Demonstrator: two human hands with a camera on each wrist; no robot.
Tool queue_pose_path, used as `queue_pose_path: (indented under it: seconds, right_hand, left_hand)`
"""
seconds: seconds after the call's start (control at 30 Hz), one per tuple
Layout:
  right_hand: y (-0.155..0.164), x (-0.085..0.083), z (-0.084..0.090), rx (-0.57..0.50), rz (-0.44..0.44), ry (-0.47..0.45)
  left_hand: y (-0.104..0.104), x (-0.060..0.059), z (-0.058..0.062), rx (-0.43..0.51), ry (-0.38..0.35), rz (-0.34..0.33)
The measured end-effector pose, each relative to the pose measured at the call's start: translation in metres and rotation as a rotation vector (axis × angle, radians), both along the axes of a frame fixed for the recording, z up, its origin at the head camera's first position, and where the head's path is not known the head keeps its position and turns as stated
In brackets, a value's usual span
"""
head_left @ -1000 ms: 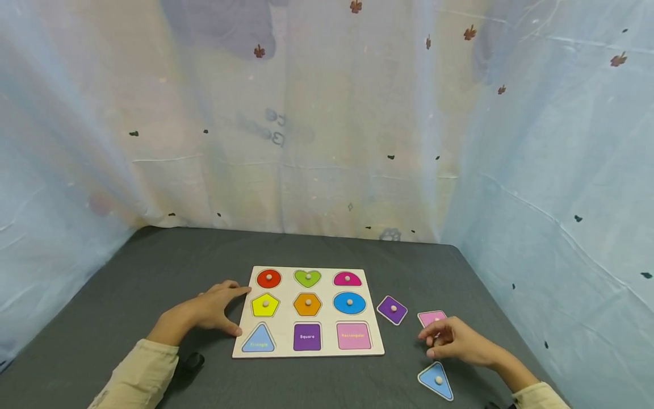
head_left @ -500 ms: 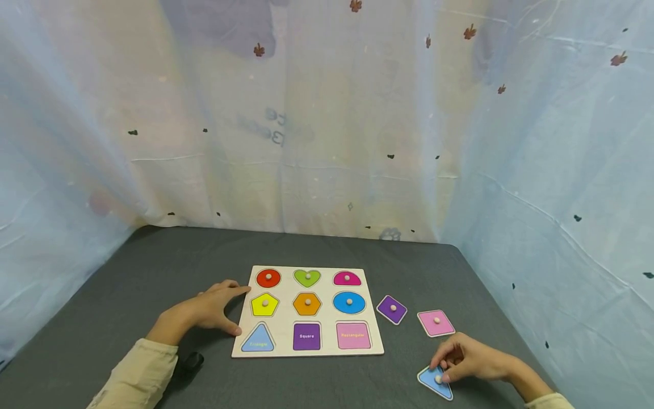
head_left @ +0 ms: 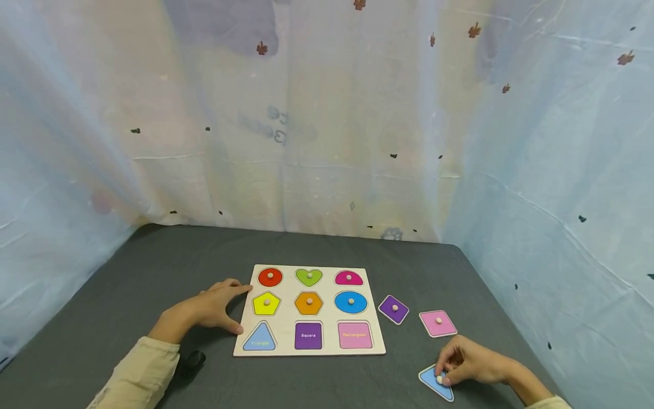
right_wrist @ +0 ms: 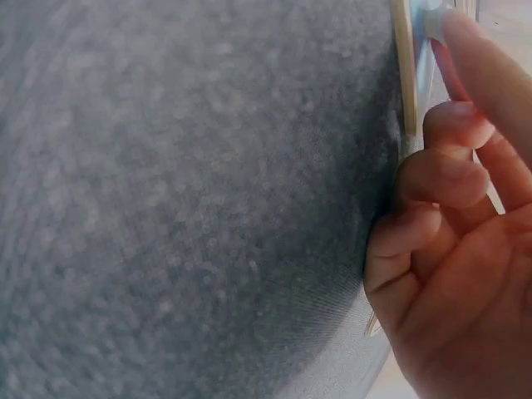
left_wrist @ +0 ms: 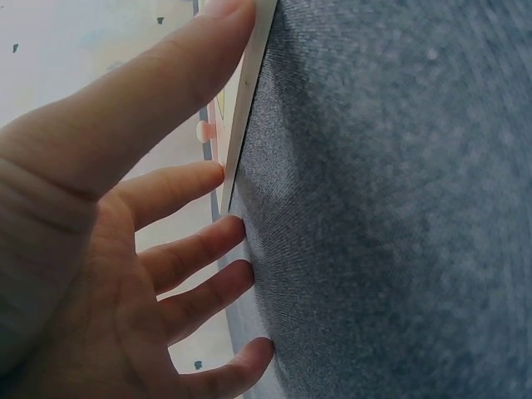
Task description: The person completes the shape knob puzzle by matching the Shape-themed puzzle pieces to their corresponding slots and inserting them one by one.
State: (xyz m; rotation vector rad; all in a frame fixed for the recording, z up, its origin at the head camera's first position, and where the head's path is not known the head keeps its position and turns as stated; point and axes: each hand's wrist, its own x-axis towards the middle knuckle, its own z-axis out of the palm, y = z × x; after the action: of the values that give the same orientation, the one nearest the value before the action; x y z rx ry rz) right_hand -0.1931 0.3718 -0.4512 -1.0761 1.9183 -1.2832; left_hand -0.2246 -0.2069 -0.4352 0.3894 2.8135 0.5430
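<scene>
A wooden shape puzzle board (head_left: 327, 351) lies flat on the dark table. My left hand (head_left: 212, 308) rests at its left edge with thumb and fingers spread, the thumb touching the edge in the left wrist view. To the right, my right hand (head_left: 475, 360) pinches the small knob of a blue triangle piece (head_left: 431, 379) between thumb and forefinger. Its other fingers are curled in the right wrist view. The triangle still lies on the cloth. The board's front row shows a blue triangle recess (head_left: 260, 338), a purple square recess (head_left: 308, 336) and a pink rectangle recess (head_left: 355, 335).
A purple square piece (head_left: 393, 310) lies just right of the board, and a pink rectangle piece (head_left: 437, 324) lies beyond my right hand. Several knobbed pieces, among them an orange hexagon (head_left: 309, 303), fill the two back rows. Curtains surround the table.
My right hand has moved from beside the pink rectangle toward me, down to the blue triangle, and now pinches its knob. The left hand stays at the board's edge.
</scene>
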Motion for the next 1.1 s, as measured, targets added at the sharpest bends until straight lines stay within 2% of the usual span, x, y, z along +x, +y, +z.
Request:
queue_pose_path:
  seconds: [0.27,0.7,0.9,1.1]
  right_hand:
    - [-0.003,0.0,0.002,-0.005,-0.032,0.031]
    - [-0.031,-0.012,0.01,0.013,-0.259,0.288]
    - [-0.051,-0.02,0.016,0.049,-0.301,0.293]
    - [-0.072,-0.026,0.023,0.081,-0.336,0.336]
  left_hand:
    - [0.0,0.0,0.001,0.007,-0.003,-0.01]
    - [0.002,0.001,0.0,0.026,-0.008,-0.011]
    - [0.001,0.002,0.0,0.017,0.003,-0.005]
    - [0.001,0.003,0.002,0.018,0.001,-0.004]
